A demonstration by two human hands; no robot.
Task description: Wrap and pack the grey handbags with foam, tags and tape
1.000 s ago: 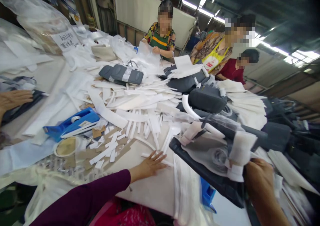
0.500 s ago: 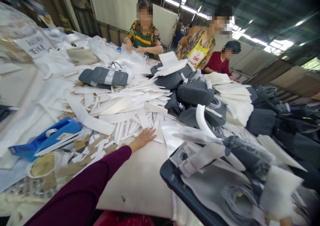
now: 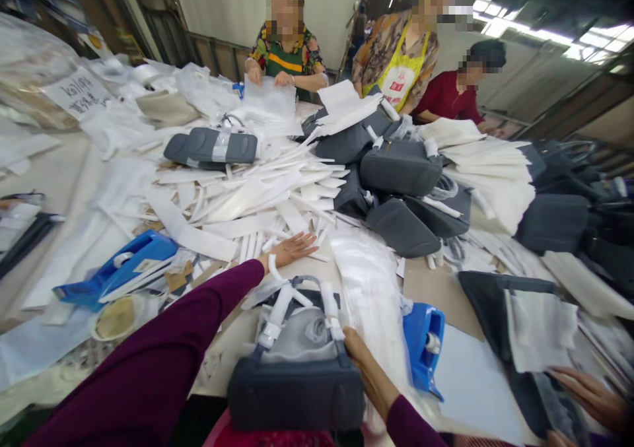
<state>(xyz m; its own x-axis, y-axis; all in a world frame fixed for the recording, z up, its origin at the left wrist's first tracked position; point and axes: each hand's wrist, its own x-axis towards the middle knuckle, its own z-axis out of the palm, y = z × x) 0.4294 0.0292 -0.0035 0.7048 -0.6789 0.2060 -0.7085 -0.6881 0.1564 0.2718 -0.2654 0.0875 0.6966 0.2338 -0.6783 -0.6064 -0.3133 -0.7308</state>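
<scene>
My left hand [image 3: 293,249] stretches forward with its fingers out flat, beside a heap of white foam strips [image 3: 257,209]. Close in front of me stands a dark grey handbag [image 3: 297,391], its opening facing up and its handles wrapped in white padding. Clear plastic and a coiled, wrapped strap [image 3: 317,329] show inside the opening. My right hand [image 3: 357,349] grips this bag at its right side, near the foot of a wrapped handle; some of the fingers are hidden behind the bag.
Blue holders [image 3: 424,348] lie right and left, the left one near a round tub [image 3: 116,318]. Grey bags [image 3: 401,166] pile up beyond. A co-worker's hands [image 3: 589,387] handle another bag at right. Three people work across the table.
The grey handbag has come from the right to stand in front of me, and my right hand has come into view on it. My left hand stays out by the foam strips.
</scene>
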